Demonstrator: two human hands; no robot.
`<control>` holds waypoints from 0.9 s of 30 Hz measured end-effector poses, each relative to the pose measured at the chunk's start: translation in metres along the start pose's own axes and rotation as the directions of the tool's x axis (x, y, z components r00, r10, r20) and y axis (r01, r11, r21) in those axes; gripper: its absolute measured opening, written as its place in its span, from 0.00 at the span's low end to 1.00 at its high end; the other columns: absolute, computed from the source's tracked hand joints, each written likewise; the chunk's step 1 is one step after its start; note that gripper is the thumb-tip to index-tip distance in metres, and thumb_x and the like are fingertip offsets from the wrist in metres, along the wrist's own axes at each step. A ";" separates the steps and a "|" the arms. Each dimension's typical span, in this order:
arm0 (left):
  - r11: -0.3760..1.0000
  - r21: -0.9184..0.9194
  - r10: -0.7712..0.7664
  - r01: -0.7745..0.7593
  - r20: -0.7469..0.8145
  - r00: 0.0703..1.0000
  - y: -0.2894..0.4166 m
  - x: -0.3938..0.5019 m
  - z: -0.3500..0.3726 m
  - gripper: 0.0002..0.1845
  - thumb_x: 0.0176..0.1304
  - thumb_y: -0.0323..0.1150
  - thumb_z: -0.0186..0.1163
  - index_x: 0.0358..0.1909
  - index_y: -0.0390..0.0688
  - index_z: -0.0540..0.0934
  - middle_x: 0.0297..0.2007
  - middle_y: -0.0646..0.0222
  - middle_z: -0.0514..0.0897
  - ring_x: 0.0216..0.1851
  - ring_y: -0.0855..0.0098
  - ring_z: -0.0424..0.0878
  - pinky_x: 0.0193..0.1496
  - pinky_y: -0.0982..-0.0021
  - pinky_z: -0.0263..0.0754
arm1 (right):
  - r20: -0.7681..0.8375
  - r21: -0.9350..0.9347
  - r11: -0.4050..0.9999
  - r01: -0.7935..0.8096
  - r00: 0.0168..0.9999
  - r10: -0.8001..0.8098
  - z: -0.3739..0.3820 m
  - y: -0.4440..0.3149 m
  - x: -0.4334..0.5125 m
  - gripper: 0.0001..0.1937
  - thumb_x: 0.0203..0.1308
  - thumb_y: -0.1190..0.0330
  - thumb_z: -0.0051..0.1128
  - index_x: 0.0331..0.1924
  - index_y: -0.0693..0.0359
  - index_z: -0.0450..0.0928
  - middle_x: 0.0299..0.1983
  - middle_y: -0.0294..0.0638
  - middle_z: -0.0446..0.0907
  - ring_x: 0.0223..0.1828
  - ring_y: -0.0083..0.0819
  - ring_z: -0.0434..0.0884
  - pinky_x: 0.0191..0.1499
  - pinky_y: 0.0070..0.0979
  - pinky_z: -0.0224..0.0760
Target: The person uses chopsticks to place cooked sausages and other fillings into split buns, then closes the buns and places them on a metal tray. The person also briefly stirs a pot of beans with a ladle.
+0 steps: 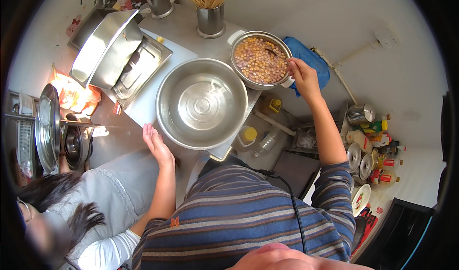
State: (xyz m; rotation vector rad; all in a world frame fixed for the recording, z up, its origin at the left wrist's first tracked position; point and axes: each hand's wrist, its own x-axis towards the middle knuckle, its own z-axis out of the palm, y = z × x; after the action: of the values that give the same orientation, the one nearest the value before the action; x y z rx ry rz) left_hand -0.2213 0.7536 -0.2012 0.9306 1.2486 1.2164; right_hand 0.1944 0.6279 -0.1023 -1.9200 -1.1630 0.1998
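My right hand (303, 76) reaches over the edge of a two-handled steel pot (256, 86), pinching the thin handle of a spoon (273, 51) whose dark bowl end dips among the contents. Many small orange and purple balls (251, 62) in liquid fill the pot. To its left, a wide round steel basin (202, 105) shows concentric rings on its bottom; whether it holds clear water I cannot tell. Beside the basin's lower left rim, my left hand (158, 146) is held out palm up with nothing in it.
A white cutting board (143, 106) lies under steel pans (118, 51). Two steel holders (211, 20) (159, 2) contain chopsticks. A blue bag (310, 60) sits behind the pot. Another person (107, 194) stands at left, near a rack with lids (48, 126). Bottles (385, 176) line the right.
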 end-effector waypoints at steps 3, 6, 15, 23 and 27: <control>1.000 -0.014 -0.007 0.007 -0.003 1.000 -0.002 0.001 -0.002 0.26 0.74 0.36 0.43 0.71 0.46 0.56 0.71 0.62 0.58 0.72 0.67 0.53 0.71 0.58 0.44 | 0.038 0.073 0.996 -0.047 0.998 0.044 0.001 -0.010 -0.015 0.10 0.70 0.69 0.49 0.47 0.63 0.79 0.28 0.37 0.82 0.27 0.21 0.79 0.33 0.20 0.74; 1.000 0.003 0.025 -0.025 0.025 0.999 -0.006 0.004 -0.005 0.26 0.73 0.38 0.44 0.71 0.46 0.56 0.71 0.62 0.59 0.72 0.67 0.54 0.70 0.54 0.45 | 0.083 0.125 0.989 -0.085 0.994 0.075 0.007 -0.022 -0.029 0.10 0.71 0.69 0.48 0.48 0.63 0.79 0.28 0.36 0.81 0.28 0.20 0.79 0.34 0.19 0.74; 0.984 0.053 0.167 -0.172 0.084 0.982 -0.009 0.010 -0.009 0.25 0.72 0.30 0.44 0.69 0.40 0.58 0.69 0.58 0.61 0.70 0.64 0.57 0.70 0.61 0.50 | 0.043 0.117 0.992 0.046 0.998 -0.052 0.016 -0.049 -0.045 0.11 0.71 0.70 0.48 0.49 0.65 0.79 0.30 0.40 0.82 0.29 0.24 0.80 0.35 0.21 0.75; 0.932 0.165 0.304 -0.324 0.133 0.943 -0.005 0.015 -0.017 0.23 0.70 0.25 0.45 0.67 0.36 0.61 0.67 0.57 0.63 0.69 0.62 0.60 0.69 0.62 0.53 | -0.127 -0.223 0.966 0.133 0.978 -0.164 -0.020 -0.030 -0.031 0.10 0.68 0.70 0.52 0.47 0.65 0.79 0.33 0.46 0.82 0.32 0.34 0.83 0.37 0.25 0.76; 0.930 0.175 0.299 -0.324 0.156 0.942 -0.005 0.018 -0.017 0.23 0.71 0.26 0.44 0.67 0.35 0.61 0.67 0.57 0.63 0.69 0.62 0.59 0.71 0.63 0.52 | -0.065 -0.266 0.960 0.083 0.993 -0.104 -0.016 -0.022 -0.034 0.10 0.68 0.67 0.51 0.44 0.65 0.79 0.30 0.44 0.82 0.30 0.32 0.83 0.35 0.25 0.75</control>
State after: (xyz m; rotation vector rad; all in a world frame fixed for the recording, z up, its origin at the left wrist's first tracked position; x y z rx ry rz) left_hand -0.2388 0.7686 -0.2115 1.3748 1.1639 1.2692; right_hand 0.1697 0.5964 -0.0861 -2.0754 -1.2753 -0.0852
